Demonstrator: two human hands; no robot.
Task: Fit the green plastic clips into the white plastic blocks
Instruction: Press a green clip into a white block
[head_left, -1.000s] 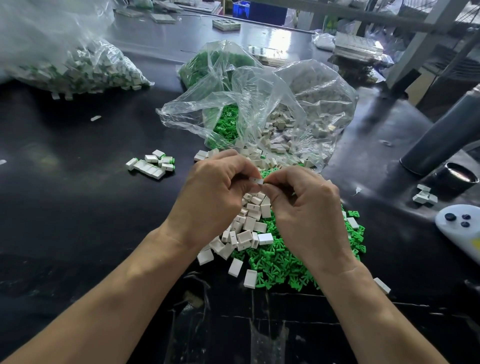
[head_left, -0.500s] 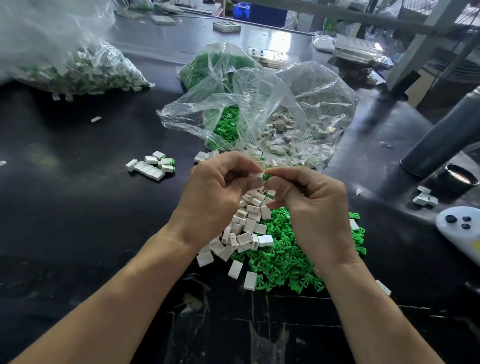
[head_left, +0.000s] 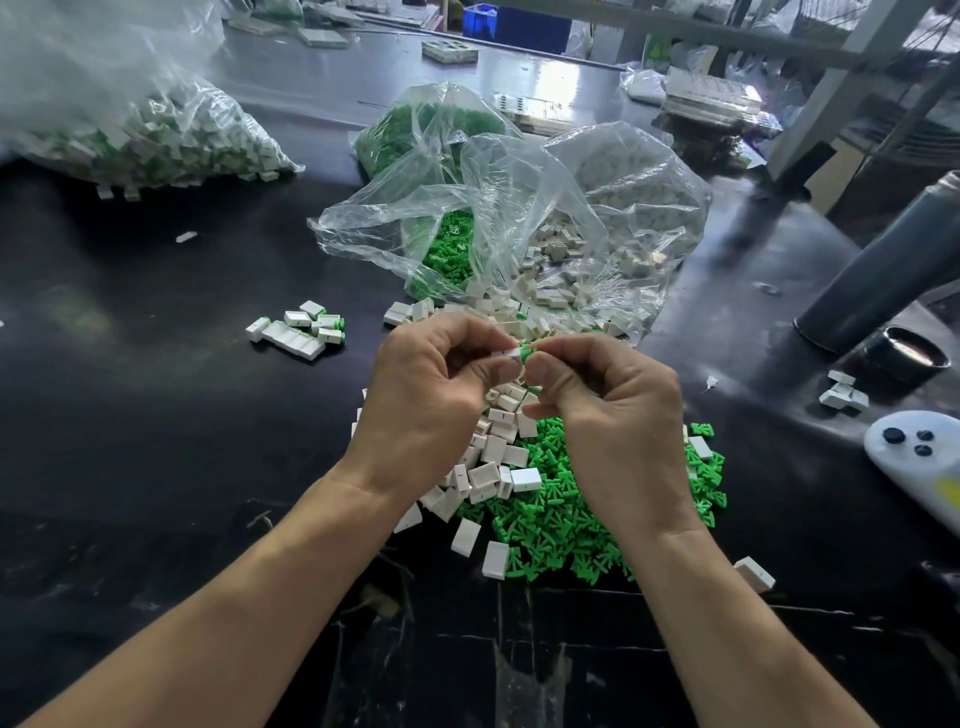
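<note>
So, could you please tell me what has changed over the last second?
The hands have risen slightly; the left hand still pinches a white plastic block, and a green plastic clip now shows at the right hand fingers. The piles and bags are unchanged.

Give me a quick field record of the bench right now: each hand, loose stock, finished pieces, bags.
left hand: pinches a white block
right hand: pinches a green clip against the block's end
fit: clip not visibly seated; joint partly hidden by fingers
loose white blocks: heaped under the hands
loose green clips: heaped to the right of the blocks
finished pieces: small cluster to the left on the table
open bags: behind the hands, holding clips and blocks
</note>
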